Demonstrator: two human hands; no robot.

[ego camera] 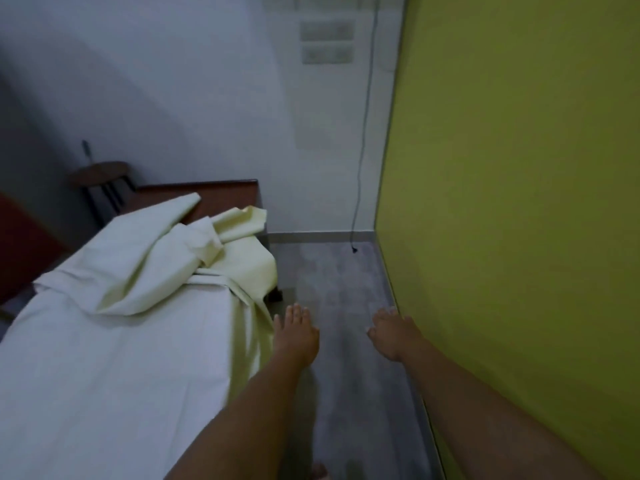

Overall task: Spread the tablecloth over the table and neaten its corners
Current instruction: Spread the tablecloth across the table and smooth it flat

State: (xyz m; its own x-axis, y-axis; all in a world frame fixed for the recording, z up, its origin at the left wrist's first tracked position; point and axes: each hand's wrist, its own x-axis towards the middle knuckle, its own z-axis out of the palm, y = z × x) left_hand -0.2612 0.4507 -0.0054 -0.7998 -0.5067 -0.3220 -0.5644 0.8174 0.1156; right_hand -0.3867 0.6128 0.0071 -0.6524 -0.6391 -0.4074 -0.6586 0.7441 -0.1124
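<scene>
Left hand (296, 336) and right hand (391, 336) hover released, holding nothing; tablecloth (121, 358) lies lengthwise toward the far wall (173, 81), bunched there.

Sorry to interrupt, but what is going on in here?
A person is spreading a pale tablecloth over a brown table. Its near part lies flat; the far part is heaped up, leaving the table's far end bare. Both hands are open and empty: the left hand beside the cloth's hanging side, the right hand near the green wall.

Tablecloth (114, 327) bunched on table (221, 195), stool (100, 173) behind, wall (519, 202) right.
</scene>
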